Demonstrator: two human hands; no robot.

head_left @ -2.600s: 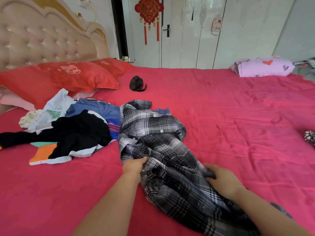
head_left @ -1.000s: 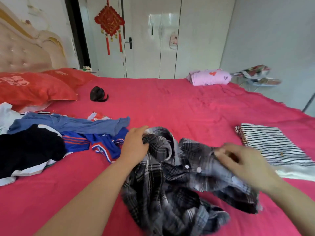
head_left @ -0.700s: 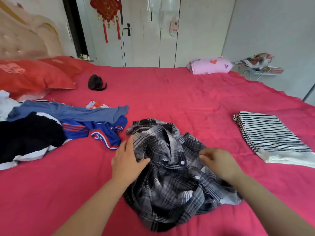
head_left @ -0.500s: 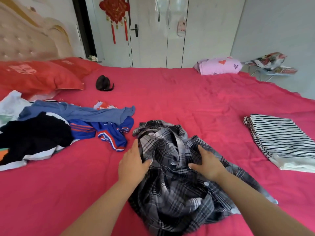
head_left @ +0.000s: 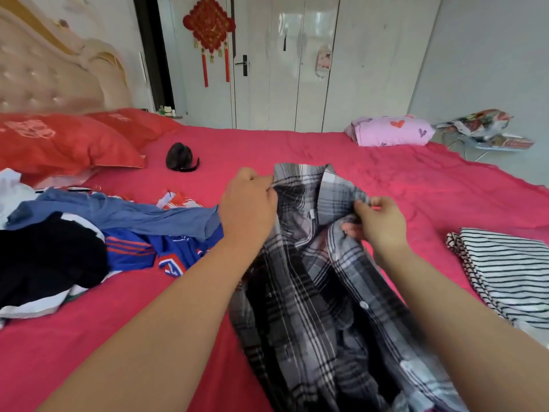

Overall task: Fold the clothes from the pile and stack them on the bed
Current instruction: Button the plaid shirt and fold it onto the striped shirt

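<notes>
A black, grey and white plaid shirt (head_left: 315,281) hangs raised above the red bed (head_left: 386,173), collar up and front open toward me. My left hand (head_left: 248,209) grips the shirt at the left side of the collar. My right hand (head_left: 378,221) pinches the fabric at the right side of the collar. The shirt's lower part trails down to the bedsheet between my forearms. The pile of unfolded clothes (head_left: 68,242) lies at the left: black, blue and white garments. A folded striped garment (head_left: 511,269) lies at the right.
Red pillows (head_left: 65,144) and a padded headboard (head_left: 44,81) are at the far left. A small black object (head_left: 179,157) lies on the sheet behind the pile. A folded pink blanket (head_left: 389,130) sits at the bed's far edge, before white wardrobe doors.
The plaid shirt was dragged out of the pile and lay bunched on the sheet. Both hands have now taken it by the collar and lifted it.
</notes>
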